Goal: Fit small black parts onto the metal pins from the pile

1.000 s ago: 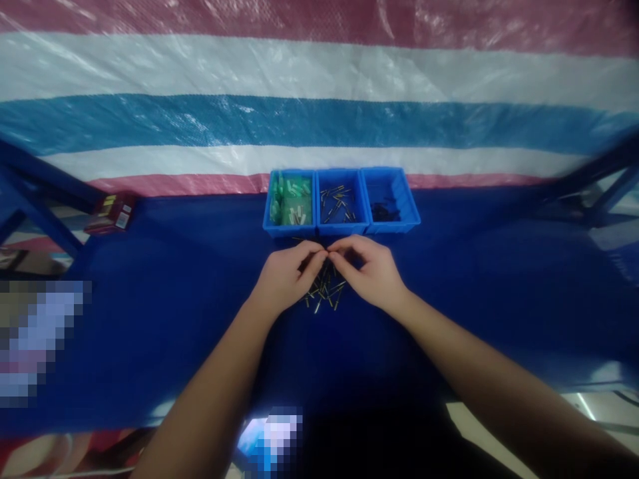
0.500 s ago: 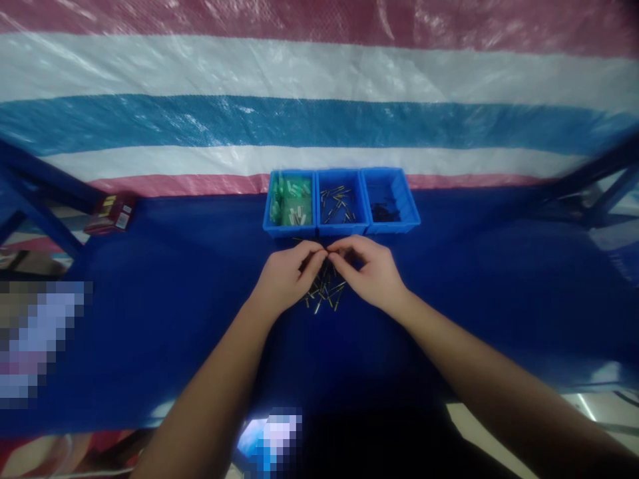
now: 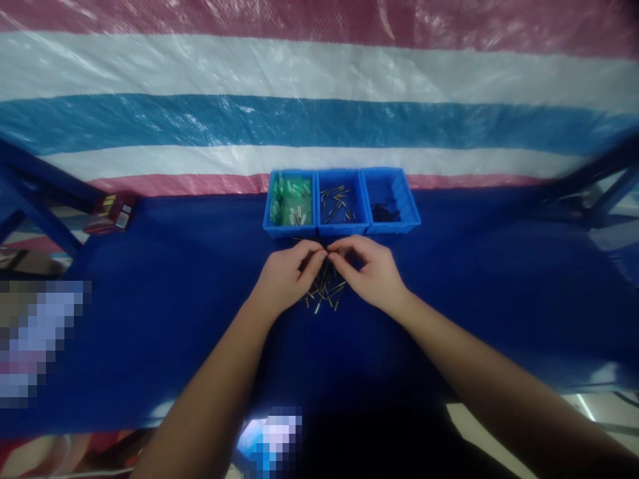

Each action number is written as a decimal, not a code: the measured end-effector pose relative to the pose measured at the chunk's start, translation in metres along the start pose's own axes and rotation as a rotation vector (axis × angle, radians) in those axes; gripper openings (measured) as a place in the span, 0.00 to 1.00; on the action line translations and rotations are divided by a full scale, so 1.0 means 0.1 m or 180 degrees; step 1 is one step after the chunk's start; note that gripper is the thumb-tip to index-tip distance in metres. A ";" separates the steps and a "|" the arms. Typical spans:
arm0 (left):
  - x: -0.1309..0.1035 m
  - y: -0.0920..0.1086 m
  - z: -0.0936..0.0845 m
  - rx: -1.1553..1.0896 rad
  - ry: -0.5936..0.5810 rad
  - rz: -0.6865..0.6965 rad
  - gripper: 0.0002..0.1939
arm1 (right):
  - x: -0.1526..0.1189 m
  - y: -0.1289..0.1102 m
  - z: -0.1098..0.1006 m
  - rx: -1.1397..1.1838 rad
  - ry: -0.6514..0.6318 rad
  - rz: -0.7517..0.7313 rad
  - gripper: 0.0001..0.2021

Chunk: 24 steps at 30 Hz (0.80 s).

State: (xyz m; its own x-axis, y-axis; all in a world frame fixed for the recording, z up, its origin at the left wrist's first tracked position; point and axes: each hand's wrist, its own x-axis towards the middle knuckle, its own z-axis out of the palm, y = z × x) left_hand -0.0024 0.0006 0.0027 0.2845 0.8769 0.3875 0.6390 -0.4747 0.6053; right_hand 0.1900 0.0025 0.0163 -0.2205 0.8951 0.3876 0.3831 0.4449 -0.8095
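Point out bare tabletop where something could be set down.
Bare blue tabletop runs from the red box to the left hand, and from the right hand toward the right-hand blue frame. The middle is crowded: both hands meet over loose metal pins, close in front of three blue bins.

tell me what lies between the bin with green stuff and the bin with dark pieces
In the head view, a blue bin holding thin metallic pins sits between them.
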 end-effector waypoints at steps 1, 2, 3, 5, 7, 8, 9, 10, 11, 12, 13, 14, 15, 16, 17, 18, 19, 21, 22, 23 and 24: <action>0.00 0.00 0.00 0.0006 -0.0005 0.0017 0.08 | 0.00 0.00 0.00 -0.0007 -0.0010 0.0000 0.04; 0.00 0.00 0.00 -0.0016 -0.0003 0.0031 0.08 | 0.00 0.00 0.00 -0.0007 -0.0020 0.0005 0.04; 0.00 0.00 0.00 -0.0052 0.0007 0.0032 0.07 | -0.01 0.00 0.00 -0.0002 -0.0020 0.0015 0.04; 0.00 0.01 0.00 -0.0126 0.0044 0.0027 0.08 | -0.01 0.01 0.00 0.0022 -0.0010 0.0034 0.04; -0.01 0.02 0.01 -0.0168 0.0078 0.0024 0.08 | -0.01 0.01 0.00 0.0038 -0.0002 0.0045 0.04; -0.01 0.02 0.01 -0.0180 0.0089 0.0026 0.08 | 0.00 0.02 0.01 0.0038 -0.0002 0.0050 0.04; -0.01 0.02 0.01 -0.0188 0.0095 0.0024 0.07 | 0.00 0.02 0.01 0.0036 -0.0002 0.0046 0.04; -0.01 0.02 0.01 -0.0192 0.0088 0.0020 0.07 | 0.00 0.01 0.01 0.0035 0.0002 0.0036 0.04; 0.00 0.02 0.01 -0.0182 0.0078 0.0015 0.07 | 0.00 0.01 0.01 0.0033 0.0008 0.0019 0.04; 0.00 0.01 0.01 -0.0155 0.0062 0.0018 0.07 | 0.00 0.01 0.01 0.0027 0.0009 0.0000 0.05; 0.00 0.01 0.01 -0.0115 0.0041 0.0032 0.07 | 0.00 0.01 0.01 0.0018 0.0011 -0.0017 0.05; 0.00 0.00 0.01 -0.0071 0.0020 0.0053 0.07 | 0.00 0.00 0.00 0.0011 0.0006 -0.0030 0.05; 0.00 0.00 0.00 -0.0032 0.0006 0.0078 0.07 | 0.00 0.00 0.00 0.0004 -0.0002 -0.0031 0.05; 0.00 0.00 0.00 -0.0009 0.0002 0.0099 0.07 | 0.00 0.00 0.00 -0.0005 -0.0012 -0.0022 0.05; 0.00 0.00 0.01 -0.0007 0.0008 0.0107 0.07 | 0.00 0.00 0.00 -0.0011 -0.0020 -0.0010 0.05; 0.00 0.00 0.01 -0.0028 0.0023 0.0104 0.07 | 0.00 0.00 0.00 -0.0016 -0.0018 0.0005 0.04; 0.00 0.01 0.01 -0.0063 0.0043 0.0091 0.07 | 0.00 0.00 0.00 -0.0021 -0.0012 0.0021 0.04; 0.00 0.02 0.02 -0.0142 0.0080 0.0074 0.08 | 0.00 0.01 0.00 -0.0028 -0.0005 0.0047 0.04; 0.00 0.02 0.02 -0.0166 0.0102 0.0072 0.08 | 0.00 0.01 0.00 -0.0026 -0.0004 0.0052 0.04; 0.00 0.02 0.02 -0.0174 0.0121 0.0070 0.08 | 0.00 0.01 0.00 -0.0020 -0.0006 0.0056 0.04; 0.00 0.02 0.02 -0.0167 0.0132 0.0062 0.08 | 0.00 0.01 0.00 -0.0013 -0.0012 0.0053 0.04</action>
State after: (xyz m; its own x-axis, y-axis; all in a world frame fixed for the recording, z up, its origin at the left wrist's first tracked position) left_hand 0.0000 -0.0004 0.0023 0.2658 0.8641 0.4273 0.5949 -0.4958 0.6326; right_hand 0.1905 0.0028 0.0155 -0.2175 0.9023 0.3723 0.3905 0.4300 -0.8140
